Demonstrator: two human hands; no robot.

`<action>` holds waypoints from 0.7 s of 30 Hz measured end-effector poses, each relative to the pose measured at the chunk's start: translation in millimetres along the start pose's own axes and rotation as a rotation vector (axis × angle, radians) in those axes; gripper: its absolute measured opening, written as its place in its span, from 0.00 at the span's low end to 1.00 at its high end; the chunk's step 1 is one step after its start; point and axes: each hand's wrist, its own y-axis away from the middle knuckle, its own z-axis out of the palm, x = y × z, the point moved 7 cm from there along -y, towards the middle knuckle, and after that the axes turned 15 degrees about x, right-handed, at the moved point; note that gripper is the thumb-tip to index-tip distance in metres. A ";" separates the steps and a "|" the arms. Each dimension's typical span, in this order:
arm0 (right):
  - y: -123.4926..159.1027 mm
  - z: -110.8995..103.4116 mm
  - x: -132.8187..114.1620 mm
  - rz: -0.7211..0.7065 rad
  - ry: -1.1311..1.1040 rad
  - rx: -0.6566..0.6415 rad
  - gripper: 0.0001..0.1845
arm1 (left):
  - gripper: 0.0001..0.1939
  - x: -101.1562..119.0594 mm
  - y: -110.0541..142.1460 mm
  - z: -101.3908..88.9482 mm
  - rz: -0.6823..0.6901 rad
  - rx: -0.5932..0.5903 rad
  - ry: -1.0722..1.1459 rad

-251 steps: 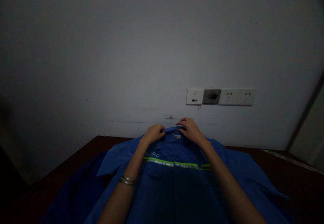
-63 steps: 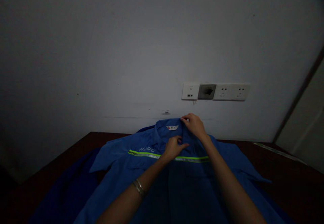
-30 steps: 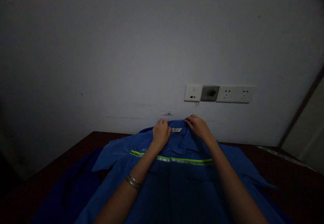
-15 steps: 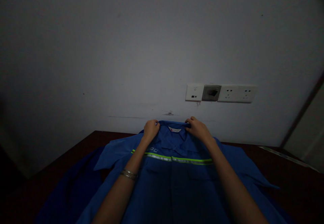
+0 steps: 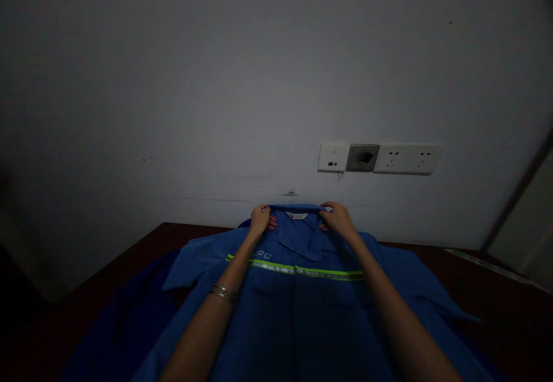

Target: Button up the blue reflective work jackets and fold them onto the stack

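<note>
A blue short-sleeved work shirt [image 5: 311, 307] lies front side up, with a yellow-green and silver reflective stripe across its chest and a white label inside the neck. My left hand [image 5: 261, 219] pinches the left end of its collar, and my right hand [image 5: 337, 218] pinches the right end. Between them the collar's top edge is drawn fairly straight. A bracelet is on my left wrist. The shirt's lower part runs out of view between my forearms.
Under the shirt is a dark reddish table [image 5: 173, 235], its far edge against a grey wall [image 5: 242, 111]. Darker blue cloth [image 5: 125, 313] lies beneath the shirt at the left. Sockets [image 5: 389, 158] are set in the wall. A flat strip [image 5: 488, 264] lies at the far right.
Both hands have stayed at the collar. My left fingers have spread a little inside the neck, and the collar edge is slightly higher and wider between the hands.
</note>
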 end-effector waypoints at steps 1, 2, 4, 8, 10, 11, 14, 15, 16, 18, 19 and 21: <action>-0.4 3.5 4.0 0.042 -0.057 0.015 0.20 | 0.18 -3.2 -0.6 3.5 -0.017 -0.001 0.033; -1.0 7.1 7.9 0.071 -0.099 0.029 0.21 | 0.17 -6.4 -1.3 6.7 -0.027 0.002 0.065; -2.3 14.3 15.9 0.102 -0.146 0.045 0.22 | 0.16 -13.6 -2.8 12.6 -0.039 0.017 0.124; -4.9 26.6 31.5 0.138 -0.192 0.053 0.22 | 0.14 -29.8 -3.4 22.1 -0.064 0.035 0.175; -6.1 30.9 37.3 0.138 -0.196 0.060 0.23 | 0.14 -36.0 -2.6 25.0 -0.073 0.034 0.184; -6.7 32.6 39.5 0.132 -0.194 0.064 0.24 | 0.15 -38.4 -2.4 25.5 -0.079 0.037 0.195; -8.4 34.5 42.9 0.096 -0.180 0.075 0.28 | 0.21 -41.2 -3.7 22.9 -0.076 0.071 0.215; -9.0 33.8 43.3 0.080 -0.171 0.080 0.28 | 0.22 -39.9 -4.6 20.3 -0.055 0.094 0.197; -9.9 32.0 43.0 0.059 -0.155 0.087 0.28 | 0.23 -36.7 -5.5 16.7 -0.015 0.126 0.156; -12.1 25.1 40.7 -0.001 -0.095 0.119 0.27 | 0.21 -23.8 -4.9 8.0 0.129 0.217 0.016; -13.3 20.2 38.8 -0.037 -0.054 0.144 0.27 | 0.18 -14.7 -2.4 5.1 0.222 0.260 -0.065; -15.7 9.4 34.3 -0.101 0.026 0.193 0.25 | 0.10 3.4 7.5 9.0 0.397 0.256 -0.211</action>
